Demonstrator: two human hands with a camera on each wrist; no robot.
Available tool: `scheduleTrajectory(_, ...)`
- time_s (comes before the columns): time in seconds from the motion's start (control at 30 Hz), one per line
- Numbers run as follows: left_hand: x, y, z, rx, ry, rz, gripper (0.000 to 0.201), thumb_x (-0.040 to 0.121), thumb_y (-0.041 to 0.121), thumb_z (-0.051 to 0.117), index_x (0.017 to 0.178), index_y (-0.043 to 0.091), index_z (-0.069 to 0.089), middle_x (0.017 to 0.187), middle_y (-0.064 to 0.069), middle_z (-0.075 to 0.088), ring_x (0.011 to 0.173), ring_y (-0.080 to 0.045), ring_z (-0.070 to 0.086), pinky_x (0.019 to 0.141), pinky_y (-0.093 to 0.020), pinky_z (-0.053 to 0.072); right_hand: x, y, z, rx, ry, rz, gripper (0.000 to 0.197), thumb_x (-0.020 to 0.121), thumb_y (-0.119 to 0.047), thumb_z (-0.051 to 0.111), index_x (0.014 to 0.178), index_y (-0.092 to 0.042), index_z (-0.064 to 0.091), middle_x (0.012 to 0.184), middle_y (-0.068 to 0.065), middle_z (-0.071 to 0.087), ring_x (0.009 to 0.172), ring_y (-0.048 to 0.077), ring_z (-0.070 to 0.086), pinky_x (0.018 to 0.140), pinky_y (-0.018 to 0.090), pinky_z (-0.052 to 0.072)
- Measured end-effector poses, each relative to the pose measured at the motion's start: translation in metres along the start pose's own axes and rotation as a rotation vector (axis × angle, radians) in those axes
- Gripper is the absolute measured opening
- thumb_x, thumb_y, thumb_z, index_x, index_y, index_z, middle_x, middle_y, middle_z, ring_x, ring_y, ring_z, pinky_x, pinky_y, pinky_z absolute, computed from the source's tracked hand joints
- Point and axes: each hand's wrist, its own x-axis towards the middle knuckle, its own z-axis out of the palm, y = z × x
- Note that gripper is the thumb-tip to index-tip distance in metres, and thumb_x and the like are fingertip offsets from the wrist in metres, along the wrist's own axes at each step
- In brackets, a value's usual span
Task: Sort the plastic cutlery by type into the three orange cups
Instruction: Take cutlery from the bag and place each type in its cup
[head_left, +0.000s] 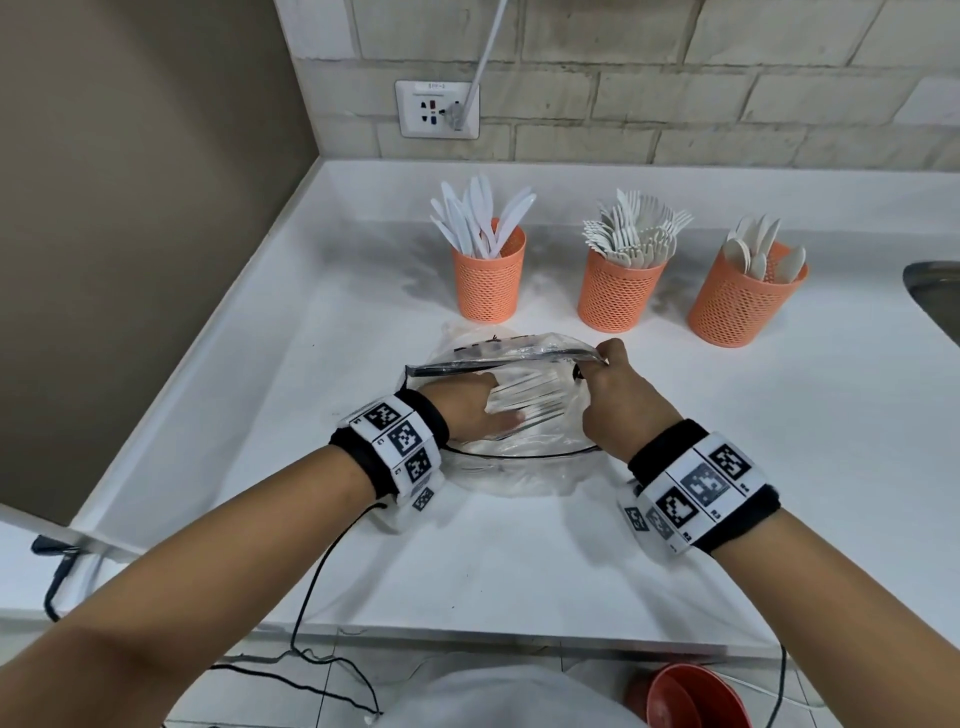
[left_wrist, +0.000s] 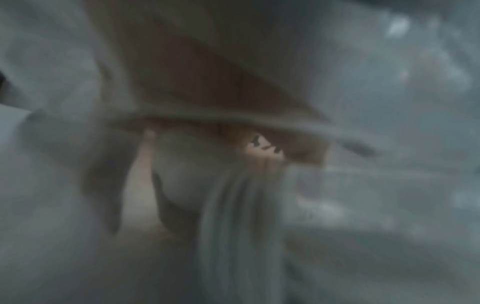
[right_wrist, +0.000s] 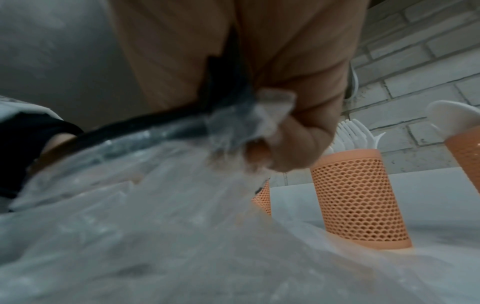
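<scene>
Head view. The right hand (head_left: 615, 395) pinches the black zip edge of the clear plastic bag (head_left: 519, 467) and holds its mouth up. The left hand (head_left: 478, 410) is inside the bag, on a fanned bundle of white cutlery (head_left: 530, 397); whether its fingers have closed on the bundle cannot be determined. The bag lies on the white counter (head_left: 779, 441), in front of three orange cups: knife cup (head_left: 488, 280), fork cup (head_left: 621, 293), spoon cup (head_left: 737, 304), each already well stocked. Recommended procedure: keep the bag mouth lifted and taut, gather pieces by their handles, align them, and withdraw straight out so tines do not snag the film. Confirm the type before dropping into a cup. The type of the bundled pieces is not legible through the plastic.

Left wrist view. The image is blurred and veiled by film. Pale ribbed handles (left_wrist: 241, 205) run downward; finger placement cannot be read.

Right wrist view. Curled fingers (right_wrist: 298, 144) clamp bunched film and the dark zip strip (right_wrist: 145, 133). The fork cup (right_wrist: 358, 197) stands beyond; the other two cups are cut off or partly hidden by the bag.
</scene>
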Motion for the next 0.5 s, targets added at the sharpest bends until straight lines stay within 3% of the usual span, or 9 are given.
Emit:
scheduleTrajectory(0.07, 0.002, 0.002, 0.001, 0.065, -0.035, -0.048, 0.065, 0.085, 0.049, 0.056, 0.132, 0.008, 0.039, 0.131, -0.013, 0.051, 0.119, -0.028, 0.050, 0.091, -0.029, 0.039, 0.000, 0.001, 0.000, -0.002, 0.001, -0.009, 0.041, 0.077, 0.009, 0.041, 0.116, 0.001, 0.049, 0.124, 0.017, 0.033, 0.081, 0.041, 0.059, 0.077, 0.044, 0.051)
scheduleTrajectory(0.2, 0.000, 0.009, -0.002, 0.094, -0.032, -0.036, 0.058, 0.084, 0.038, 0.061, 0.129, 0.005, 0.043, 0.132, -0.014, 0.049, 0.121, -0.027, 0.047, 0.093, -0.029, 0.039, 0.001, 0.002, -0.001, -0.002, 0.010, -0.018, 0.042, 0.077, 0.010, 0.041, 0.117, 0.000, 0.048, 0.125, 0.016, 0.033, 0.082, 0.040, 0.059, 0.076, 0.042, 0.051)
scheduleTrajectory(0.33, -0.003, 0.019, -0.002, 0.152, -0.007, 0.001, 0.044, 0.086, 0.024, 0.058, 0.124, 0.007, 0.045, 0.126, -0.018, 0.049, 0.113, -0.031, 0.052, 0.081, -0.028, 0.042, 0.003, 0.001, -0.003, 0.008, 0.041, -0.030, 0.045, 0.078, 0.009, 0.040, 0.121, 0.000, 0.047, 0.126, 0.016, 0.033, 0.084, 0.040, 0.059, 0.079, 0.044, 0.051)
scheduleTrajectory(0.5, -0.011, 0.029, -0.001, 0.202, 0.020, 0.000, 0.041, 0.089, 0.023, 0.054, 0.125, 0.007, 0.043, 0.125, -0.018, 0.049, 0.110, -0.034, 0.056, 0.081, -0.035, 0.046, 0.003, 0.001, -0.006, 0.030, 0.063, -0.036, 0.053, 0.078, 0.008, 0.042, 0.129, -0.006, 0.045, 0.129, 0.014, 0.034, 0.090, 0.040, 0.059, 0.081, 0.040, 0.050)
